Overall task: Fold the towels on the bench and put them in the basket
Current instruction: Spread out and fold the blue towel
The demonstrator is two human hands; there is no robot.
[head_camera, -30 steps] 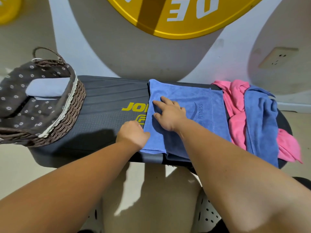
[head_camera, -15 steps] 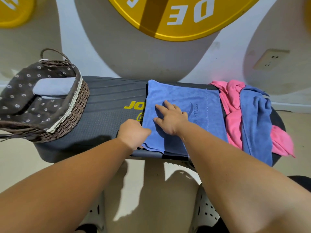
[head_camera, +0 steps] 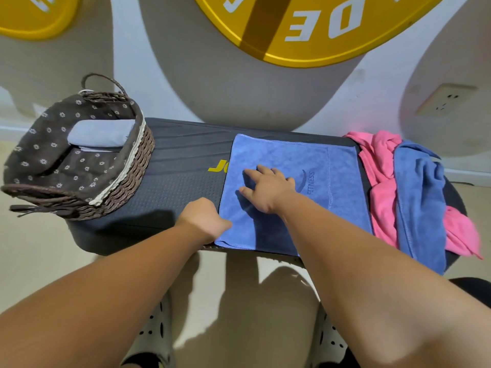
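Note:
A blue towel (head_camera: 305,160) lies flat on the dark bench (head_camera: 180,166), folded into a rectangle. My right hand (head_camera: 268,188) presses on its left half with straight, spread fingers. My left hand (head_camera: 203,220) sits at the towel's near left edge, fingers curled and pinching that edge. At the bench's right end a pink towel (head_camera: 378,166) and another blue towel (head_camera: 419,197) lie crumpled in a heap. The wicker basket (head_camera: 125,179) stands on the bench's left end with a folded light-blue towel (head_camera: 102,134) inside.
The wall with a big yellow disc (head_camera: 305,25) rises right behind the bench. A wall socket (head_camera: 443,100) is at the right. Bare bench surface lies between the basket and the flat towel. My sandalled feet (head_camera: 156,338) stand on the floor below.
The view has shifted a little, and the towel's near left edge now lies flatter on the bench. Both hands stay in nearly the same place on the towel.

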